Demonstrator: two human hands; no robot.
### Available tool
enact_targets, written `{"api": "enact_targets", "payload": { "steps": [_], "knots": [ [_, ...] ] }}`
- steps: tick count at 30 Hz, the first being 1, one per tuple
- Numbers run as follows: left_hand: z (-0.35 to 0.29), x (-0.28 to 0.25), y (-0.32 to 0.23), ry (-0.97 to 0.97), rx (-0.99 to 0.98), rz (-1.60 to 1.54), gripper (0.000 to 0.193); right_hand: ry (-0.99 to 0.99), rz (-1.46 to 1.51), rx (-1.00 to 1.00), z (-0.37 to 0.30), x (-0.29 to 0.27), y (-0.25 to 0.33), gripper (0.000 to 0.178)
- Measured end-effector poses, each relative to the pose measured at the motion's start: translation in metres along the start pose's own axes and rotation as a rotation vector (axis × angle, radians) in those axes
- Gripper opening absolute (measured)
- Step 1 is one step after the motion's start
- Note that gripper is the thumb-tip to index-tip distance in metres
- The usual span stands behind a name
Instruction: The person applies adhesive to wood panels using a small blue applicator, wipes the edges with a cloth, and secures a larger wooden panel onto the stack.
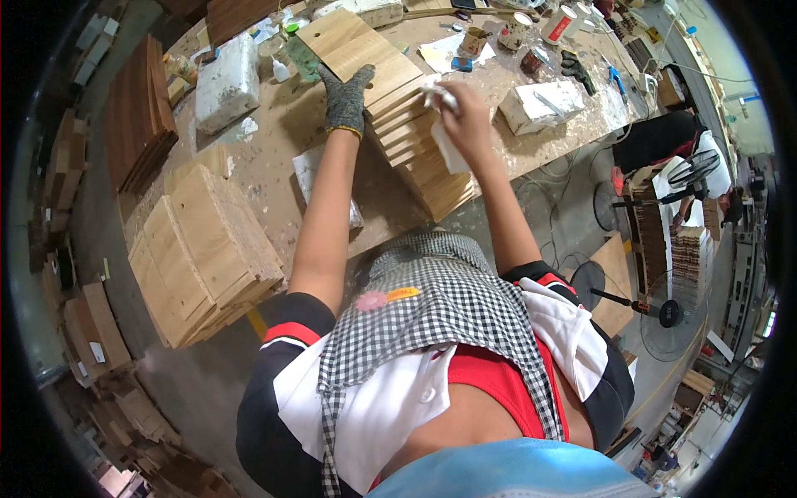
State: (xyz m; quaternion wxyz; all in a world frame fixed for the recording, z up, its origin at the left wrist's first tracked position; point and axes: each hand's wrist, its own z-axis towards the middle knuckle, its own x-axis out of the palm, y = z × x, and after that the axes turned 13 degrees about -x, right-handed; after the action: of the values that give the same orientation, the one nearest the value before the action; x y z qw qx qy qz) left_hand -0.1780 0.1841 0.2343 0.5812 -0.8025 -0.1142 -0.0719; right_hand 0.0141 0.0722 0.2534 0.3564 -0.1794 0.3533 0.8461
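touching the pale board stack on the table, the gloved left hand sets its thumb apart from its fingers at the left edge; whether it grips, i cannot tell from here. the bare right hand is closed around a white rag at the stepped edges. a white block and a black glove lie farther right; another stack stands at left.
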Motion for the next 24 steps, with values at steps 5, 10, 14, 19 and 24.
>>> {"api": "enact_targets", "payload": {
  "steps": [5,10,14,19,24],
  "knots": [
    [0.014,-0.013,0.018,-0.004,0.085,-0.041,0.113,0.105,-0.55,-0.238,-0.02,0.04,0.036,0.035],
    [0.033,-0.013,0.025,-0.063,0.078,-0.022,0.113,0.161,-0.342,-0.441,-0.021,0.058,0.074,0.029],
    [0.009,-0.007,0.01,-0.024,-0.029,0.014,0.118,0.25,0.279,-0.298,-0.039,0.045,0.067,0.044],
    [0.015,-0.007,0.019,-0.073,0.046,-0.095,0.119,-0.039,0.056,0.085,-0.013,0.02,0.045,0.039],
    [0.012,0.002,0.029,-0.148,0.082,-0.031,0.118,0.041,-0.277,-0.232,-0.038,0.057,0.07,0.029]
  ]
}}
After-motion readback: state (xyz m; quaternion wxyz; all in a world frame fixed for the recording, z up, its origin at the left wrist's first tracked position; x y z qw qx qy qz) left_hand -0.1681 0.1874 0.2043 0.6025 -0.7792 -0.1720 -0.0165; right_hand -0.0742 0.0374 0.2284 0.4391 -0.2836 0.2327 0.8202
